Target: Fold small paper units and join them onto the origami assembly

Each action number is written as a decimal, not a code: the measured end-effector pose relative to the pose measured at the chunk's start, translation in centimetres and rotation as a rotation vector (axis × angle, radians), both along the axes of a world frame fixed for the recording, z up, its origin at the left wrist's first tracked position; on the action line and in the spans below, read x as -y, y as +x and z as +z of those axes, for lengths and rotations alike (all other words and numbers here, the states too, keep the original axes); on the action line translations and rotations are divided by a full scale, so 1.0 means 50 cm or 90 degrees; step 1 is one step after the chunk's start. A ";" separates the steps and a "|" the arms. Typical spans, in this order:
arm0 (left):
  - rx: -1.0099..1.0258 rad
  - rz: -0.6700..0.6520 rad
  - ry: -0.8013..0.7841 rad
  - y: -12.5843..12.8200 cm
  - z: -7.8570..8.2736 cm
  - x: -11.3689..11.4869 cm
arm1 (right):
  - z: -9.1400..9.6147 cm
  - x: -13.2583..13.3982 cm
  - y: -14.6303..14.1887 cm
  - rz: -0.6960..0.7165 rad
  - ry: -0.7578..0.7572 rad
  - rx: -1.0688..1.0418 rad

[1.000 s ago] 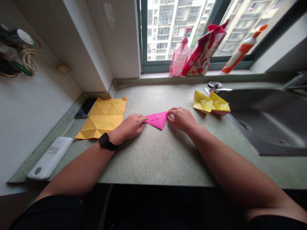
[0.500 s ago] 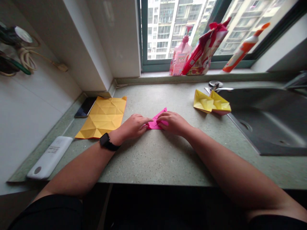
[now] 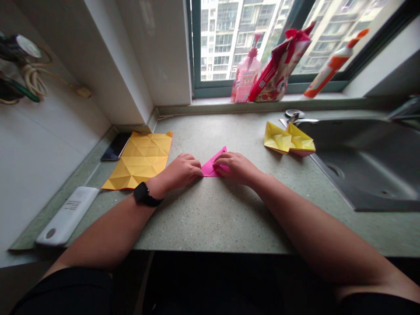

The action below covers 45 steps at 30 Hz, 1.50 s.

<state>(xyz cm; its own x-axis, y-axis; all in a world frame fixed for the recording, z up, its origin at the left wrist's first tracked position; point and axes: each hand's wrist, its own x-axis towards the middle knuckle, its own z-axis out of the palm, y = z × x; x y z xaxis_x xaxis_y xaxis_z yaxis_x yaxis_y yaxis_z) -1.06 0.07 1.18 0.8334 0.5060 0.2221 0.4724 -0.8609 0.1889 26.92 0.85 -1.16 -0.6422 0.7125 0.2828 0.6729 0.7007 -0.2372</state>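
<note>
A small piece of bright pink folded paper (image 3: pixel 209 168) lies on the counter, its visible shape a triangle with one corner pointing away from me. My left hand (image 3: pixel 184 170), with a black watch on the wrist, has its fingers closed at the paper's left corner. Bent fingers of my right hand (image 3: pixel 236 168) press on the right part of the paper and cover some of it. Left of my hands, a yellow-orange creased sheet of paper (image 3: pixel 141 153) is spread out. Toward the sink stands a folded yellow paper shape (image 3: pixel 288 140) with two open hollows.
A dark phone (image 3: pixel 115 146) touches the creased sheet, and a white power bank (image 3: pixel 67 215) lies near the counter's left edge. The metal sink (image 3: pixel 356 203) is at right. A pink pump bottle (image 3: pixel 245 78), red bag (image 3: pixel 278 70) and orange-white bottle (image 3: pixel 330 70) line the windowsill.
My left fingers have drawn back slightly to the left and curled in, so more of the pink paper's left side shows. My right hand stays almost in place.
</note>
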 end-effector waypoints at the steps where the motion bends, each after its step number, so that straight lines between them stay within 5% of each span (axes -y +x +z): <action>1: -0.007 -0.001 0.006 -0.001 0.002 0.000 | 0.000 0.000 0.000 -0.002 0.000 0.002; 11: -0.078 -0.005 0.009 -0.001 0.036 0.028 | 0.001 0.006 -0.003 -0.002 -0.007 0.015; 24: -0.069 0.020 -0.083 -0.009 0.042 0.024 | -0.003 0.002 0.000 0.001 -0.017 0.011; 32: -0.020 -0.020 -0.094 -0.032 0.035 -0.007 | -0.002 0.002 0.000 -0.006 -0.026 0.009; 37: 0.066 0.044 0.007 -0.016 0.019 -0.007 | -0.001 0.004 -0.002 -0.014 -0.027 0.015; 45: 0.052 0.124 0.023 0.029 -0.014 0.011 | -0.004 0.005 -0.004 -0.019 -0.012 0.008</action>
